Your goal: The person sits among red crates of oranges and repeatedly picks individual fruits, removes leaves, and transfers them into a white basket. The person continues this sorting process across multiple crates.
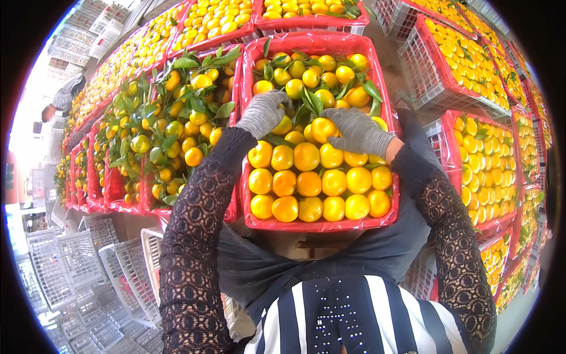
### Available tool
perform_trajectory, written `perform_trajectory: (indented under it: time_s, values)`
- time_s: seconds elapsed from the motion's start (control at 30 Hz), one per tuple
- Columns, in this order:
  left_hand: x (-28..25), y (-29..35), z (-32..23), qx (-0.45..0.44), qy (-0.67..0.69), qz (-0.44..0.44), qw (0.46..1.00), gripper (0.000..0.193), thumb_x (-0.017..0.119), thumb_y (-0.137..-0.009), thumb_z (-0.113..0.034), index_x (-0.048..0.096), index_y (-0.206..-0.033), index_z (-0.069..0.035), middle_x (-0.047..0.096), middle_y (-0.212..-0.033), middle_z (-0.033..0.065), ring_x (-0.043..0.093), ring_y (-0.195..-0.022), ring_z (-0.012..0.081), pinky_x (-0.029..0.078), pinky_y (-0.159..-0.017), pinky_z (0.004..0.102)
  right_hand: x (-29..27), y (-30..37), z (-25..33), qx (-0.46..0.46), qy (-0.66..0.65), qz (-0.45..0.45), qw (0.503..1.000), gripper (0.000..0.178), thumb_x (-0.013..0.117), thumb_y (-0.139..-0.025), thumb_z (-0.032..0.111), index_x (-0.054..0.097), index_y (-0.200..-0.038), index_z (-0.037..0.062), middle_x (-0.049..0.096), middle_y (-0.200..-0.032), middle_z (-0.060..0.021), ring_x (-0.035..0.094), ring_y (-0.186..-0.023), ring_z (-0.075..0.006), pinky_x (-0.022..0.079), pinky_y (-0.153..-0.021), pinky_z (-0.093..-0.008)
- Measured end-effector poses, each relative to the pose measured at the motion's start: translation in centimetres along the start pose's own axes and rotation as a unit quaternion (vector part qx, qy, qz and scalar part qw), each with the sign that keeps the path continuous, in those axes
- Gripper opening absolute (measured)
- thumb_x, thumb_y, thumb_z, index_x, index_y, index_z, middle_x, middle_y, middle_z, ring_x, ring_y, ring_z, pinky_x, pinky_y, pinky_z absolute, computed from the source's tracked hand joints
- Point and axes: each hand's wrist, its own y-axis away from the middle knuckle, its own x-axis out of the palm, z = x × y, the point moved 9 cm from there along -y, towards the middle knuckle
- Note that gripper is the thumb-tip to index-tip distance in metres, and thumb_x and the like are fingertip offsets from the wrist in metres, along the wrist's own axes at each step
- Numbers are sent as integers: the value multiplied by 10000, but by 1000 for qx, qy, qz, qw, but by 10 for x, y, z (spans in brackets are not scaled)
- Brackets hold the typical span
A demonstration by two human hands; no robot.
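Note:
In front of me stands a crate (pixel 248 219) lined with red plastic and filled with mandarins. Its near part holds neat rows of orange mandarins (pixel 309 183); the far part has looser, greener mandarins (pixel 297 69) with leaves. My right hand (pixel 361 134), in a grey glove, has its thumb and fingers closed around a mandarin (pixel 323 130) just above the rows. Also gloved, my left hand (pixel 263 114) reaches in at the crate's left side with fingers curled down beside a greenish mandarin (pixel 283 125). Its fingertips are hidden, so what they hold does not show.
To the left, red-lined crates hold leafy, unsorted mandarins (pixel 193 127). More crates of arranged mandarins (pixel 483 168) line the right side and the far edge. Stacked plastic crates (pixel 71 259) stand at lower left. Another person (pixel 62 100) is at far left.

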Motion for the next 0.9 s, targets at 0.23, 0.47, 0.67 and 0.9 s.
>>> perform_trajectory:
  time_s: [0.23,0.47,0.67,0.9]
  values:
    - [26,-2,35,38,26,52,998,590,729,-760,-164,508,-1294,-42,574,-1204,162,582,-1094,329,479,-930,400,6,0,-2,21,5,70,997,568,629,-816,254,462,-1337,103,613,-1146,-192,587,-1055,-359,455,-909,-469]
    - [63,14,29,-51,480,243,841,570,726,-817,-225,522,-1286,27,609,-1151,98,569,-1057,191,432,-939,333,3,2,5,-19,14,34,999,546,612,-822,266,500,-1339,129,638,-1127,-130,586,-1072,-323,460,-899,-463]
    - [53,3,28,-10,239,192,952,595,721,-851,-307,536,-1316,15,623,-1211,103,566,-1118,175,437,-970,307,3,-6,4,-42,5,32,999,490,627,-817,339,562,-1246,111,638,-1123,-121,602,-1046,-325,457,-899,-461]
    - [53,7,24,-2,202,202,958,546,732,-835,-320,573,-1252,-5,653,-1137,79,579,-1071,165,437,-964,305,15,-33,26,-44,19,-29,998,513,608,-859,455,552,-1244,121,632,-1042,-126,613,-987,-322,507,-821,-449]
